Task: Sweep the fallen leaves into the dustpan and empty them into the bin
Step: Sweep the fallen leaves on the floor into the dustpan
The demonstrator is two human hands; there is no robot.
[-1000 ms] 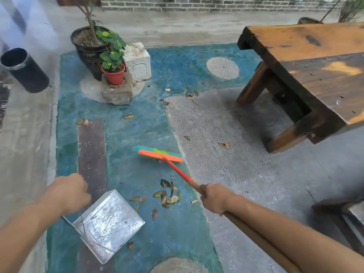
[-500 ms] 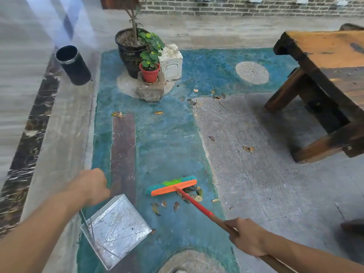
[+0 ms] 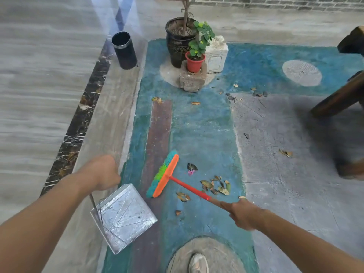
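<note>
My left hand (image 3: 100,173) is closed on the thin upright handle of a silver metal dustpan (image 3: 124,216) resting on the ground at lower left. My right hand (image 3: 243,214) grips the red and wooden handle of a broom (image 3: 163,175) with an orange head and green-blue bristles, which stands tilted just right of the dustpan. A small pile of dry leaves (image 3: 215,187) lies behind the broom head, to its right. More leaves (image 3: 196,103) are scattered farther up the painted floor. A black cylindrical bin (image 3: 124,50) stands at the upper left.
A dark planter (image 3: 178,42), a small red flowerpot (image 3: 194,62) on a stone block and a white stone stand at top centre. A wooden bench leg (image 3: 338,99) juts in at right. My shoe (image 3: 199,263) shows at the bottom edge.
The view has swung left. The broom head has moved left past the leaf pile and turned on edge near the dustpan. The dustpan stays in my left hand.
</note>
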